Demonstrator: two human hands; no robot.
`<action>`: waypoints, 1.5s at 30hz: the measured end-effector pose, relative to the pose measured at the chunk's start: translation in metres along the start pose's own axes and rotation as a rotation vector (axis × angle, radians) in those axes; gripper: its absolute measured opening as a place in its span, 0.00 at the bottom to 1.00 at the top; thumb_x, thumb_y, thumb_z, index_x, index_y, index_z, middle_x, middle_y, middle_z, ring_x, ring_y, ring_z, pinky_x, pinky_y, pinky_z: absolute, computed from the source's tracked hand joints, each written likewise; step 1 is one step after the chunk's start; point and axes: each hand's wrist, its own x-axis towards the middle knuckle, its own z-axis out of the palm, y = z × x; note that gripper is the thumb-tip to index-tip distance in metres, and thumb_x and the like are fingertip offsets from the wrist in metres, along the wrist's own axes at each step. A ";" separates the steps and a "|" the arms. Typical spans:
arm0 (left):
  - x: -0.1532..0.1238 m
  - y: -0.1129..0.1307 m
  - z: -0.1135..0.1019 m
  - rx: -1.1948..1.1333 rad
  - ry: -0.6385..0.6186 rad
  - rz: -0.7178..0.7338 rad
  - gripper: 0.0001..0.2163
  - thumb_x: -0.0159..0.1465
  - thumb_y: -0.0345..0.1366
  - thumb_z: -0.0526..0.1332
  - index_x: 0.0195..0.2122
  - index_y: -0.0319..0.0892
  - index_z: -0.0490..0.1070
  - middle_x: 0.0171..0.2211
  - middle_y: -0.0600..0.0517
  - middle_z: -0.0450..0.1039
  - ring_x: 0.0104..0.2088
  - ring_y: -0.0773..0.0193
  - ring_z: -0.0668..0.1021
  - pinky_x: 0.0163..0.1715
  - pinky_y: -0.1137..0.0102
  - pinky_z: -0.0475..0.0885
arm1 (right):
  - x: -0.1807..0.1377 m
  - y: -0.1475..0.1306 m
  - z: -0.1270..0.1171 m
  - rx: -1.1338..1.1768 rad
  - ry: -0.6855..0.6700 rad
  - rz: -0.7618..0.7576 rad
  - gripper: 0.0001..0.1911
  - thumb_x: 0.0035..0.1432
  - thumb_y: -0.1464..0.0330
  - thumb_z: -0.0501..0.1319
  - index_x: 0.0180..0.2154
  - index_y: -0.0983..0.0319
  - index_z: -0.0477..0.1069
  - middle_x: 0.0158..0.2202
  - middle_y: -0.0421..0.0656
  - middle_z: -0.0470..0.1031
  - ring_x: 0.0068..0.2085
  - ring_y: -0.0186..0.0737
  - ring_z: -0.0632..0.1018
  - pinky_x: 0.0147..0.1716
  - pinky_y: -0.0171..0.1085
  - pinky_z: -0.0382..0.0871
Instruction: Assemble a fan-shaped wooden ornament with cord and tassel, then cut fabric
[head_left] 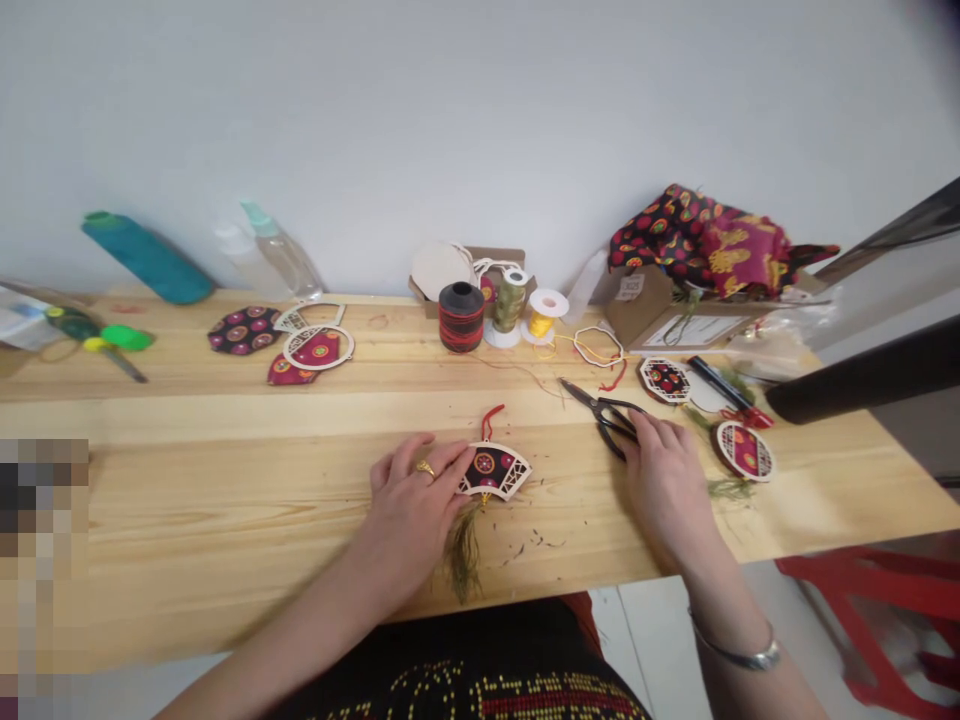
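Observation:
My left hand lies on the wooden table with its fingertips on the left edge of a fan-shaped ornament. The ornament has a wooden frame, dark patterned cloth, a red loop on top and a green tassel below. The fingers are stretched out, holding the ornament down rather than gripping it. My right hand rests at the handles of the black scissors, which lie on the table with blades pointing back left. Its fingers curl over the handles.
Thread spools and a cardboard box with patterned fabric stand at the back. More ornaments lie right, others back left. A teal cone, bottles and green-handled scissors are far left. A red stool stands lower right.

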 end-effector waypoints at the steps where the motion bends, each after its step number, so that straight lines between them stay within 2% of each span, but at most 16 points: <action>1: 0.000 0.000 0.000 -0.002 0.001 -0.001 0.16 0.64 0.31 0.57 0.54 0.43 0.69 0.52 0.48 0.74 0.52 0.44 0.65 0.47 0.52 0.61 | 0.001 0.004 0.001 -0.043 -0.052 0.005 0.17 0.61 0.73 0.52 0.50 0.71 0.69 0.44 0.58 0.76 0.44 0.55 0.72 0.43 0.51 0.67; 4: 0.000 0.000 0.001 -0.004 -0.006 -0.007 0.16 0.64 0.30 0.57 0.54 0.43 0.69 0.52 0.49 0.74 0.52 0.45 0.65 0.47 0.52 0.61 | 0.007 0.005 0.002 -0.109 -0.161 0.007 0.15 0.59 0.75 0.53 0.47 0.70 0.71 0.38 0.55 0.77 0.38 0.52 0.75 0.38 0.45 0.67; 7: 0.000 -0.001 0.001 0.001 -0.008 -0.003 0.16 0.64 0.30 0.56 0.54 0.44 0.69 0.52 0.49 0.74 0.52 0.46 0.65 0.47 0.53 0.61 | 0.020 -0.005 0.001 -0.137 -0.206 0.021 0.13 0.58 0.75 0.53 0.43 0.68 0.73 0.32 0.52 0.75 0.32 0.47 0.75 0.32 0.41 0.66; 9: 0.000 -0.001 0.001 0.004 -0.006 0.002 0.16 0.64 0.31 0.56 0.54 0.44 0.69 0.52 0.49 0.74 0.52 0.46 0.66 0.47 0.53 0.61 | 0.033 -0.012 0.002 -0.149 -0.232 0.029 0.13 0.58 0.75 0.54 0.42 0.67 0.73 0.31 0.52 0.74 0.30 0.45 0.75 0.29 0.39 0.65; 14: 0.001 -0.001 0.000 -0.010 -0.026 -0.004 0.16 0.64 0.31 0.57 0.53 0.45 0.69 0.52 0.49 0.74 0.52 0.45 0.65 0.47 0.53 0.61 | 0.071 -0.015 0.010 -0.144 -0.332 0.052 0.12 0.59 0.74 0.54 0.39 0.70 0.74 0.33 0.55 0.75 0.32 0.47 0.77 0.29 0.39 0.65; 19: 0.001 -0.001 -0.001 -0.046 -0.039 -0.015 0.17 0.65 0.32 0.56 0.55 0.45 0.67 0.53 0.49 0.73 0.53 0.45 0.64 0.48 0.52 0.60 | 0.090 -0.017 0.017 -0.129 -0.323 0.079 0.13 0.61 0.72 0.53 0.40 0.71 0.75 0.36 0.58 0.75 0.36 0.51 0.77 0.32 0.41 0.67; 22: 0.001 -0.001 -0.002 -0.059 -0.056 -0.018 0.17 0.65 0.32 0.56 0.56 0.46 0.66 0.53 0.49 0.72 0.53 0.46 0.64 0.48 0.53 0.60 | 0.074 -0.031 0.009 0.007 -0.177 -0.038 0.15 0.62 0.70 0.53 0.43 0.70 0.75 0.39 0.57 0.76 0.42 0.52 0.75 0.41 0.46 0.68; 25: 0.002 -0.001 -0.002 -0.065 -0.068 -0.020 0.17 0.65 0.32 0.57 0.55 0.45 0.67 0.53 0.49 0.72 0.53 0.47 0.64 0.49 0.53 0.60 | 0.040 -0.057 -0.001 0.287 -0.035 -0.199 0.14 0.62 0.71 0.53 0.43 0.65 0.75 0.44 0.52 0.76 0.45 0.51 0.73 0.45 0.48 0.68; 27: 0.002 0.000 -0.003 -0.066 -0.068 -0.023 0.17 0.65 0.32 0.57 0.55 0.45 0.67 0.53 0.50 0.72 0.53 0.47 0.63 0.49 0.53 0.60 | 0.017 -0.073 -0.005 0.486 -0.050 -0.279 0.15 0.63 0.72 0.54 0.49 0.62 0.72 0.46 0.48 0.76 0.48 0.49 0.71 0.48 0.48 0.68; 29: 0.002 0.000 -0.003 -0.071 -0.069 -0.024 0.17 0.65 0.32 0.58 0.55 0.45 0.66 0.53 0.50 0.72 0.54 0.47 0.63 0.49 0.53 0.60 | 0.001 -0.086 -0.005 0.584 -0.084 -0.305 0.18 0.63 0.72 0.55 0.55 0.61 0.68 0.50 0.47 0.75 0.51 0.48 0.70 0.49 0.48 0.66; 32: 0.001 0.000 -0.004 -0.079 -0.076 -0.020 0.18 0.64 0.31 0.58 0.56 0.45 0.65 0.54 0.50 0.71 0.54 0.47 0.63 0.50 0.53 0.60 | -0.010 -0.092 -0.003 0.606 -0.128 -0.327 0.24 0.62 0.70 0.58 0.60 0.60 0.61 0.50 0.45 0.76 0.55 0.50 0.66 0.52 0.49 0.62; 36: 0.001 0.000 -0.004 -0.090 -0.081 -0.031 0.18 0.64 0.30 0.57 0.56 0.45 0.65 0.53 0.50 0.71 0.54 0.47 0.63 0.50 0.52 0.60 | -0.008 -0.090 -0.004 0.569 -0.175 -0.369 0.29 0.61 0.66 0.60 0.62 0.58 0.57 0.49 0.43 0.77 0.57 0.55 0.63 0.52 0.52 0.57; 45: 0.001 -0.003 -0.002 -0.108 -0.076 -0.015 0.18 0.64 0.30 0.58 0.55 0.46 0.65 0.52 0.49 0.72 0.53 0.48 0.64 0.49 0.53 0.61 | -0.010 -0.091 -0.006 0.513 -0.215 -0.422 0.33 0.60 0.57 0.60 0.62 0.63 0.55 0.48 0.48 0.77 0.57 0.58 0.62 0.51 0.54 0.54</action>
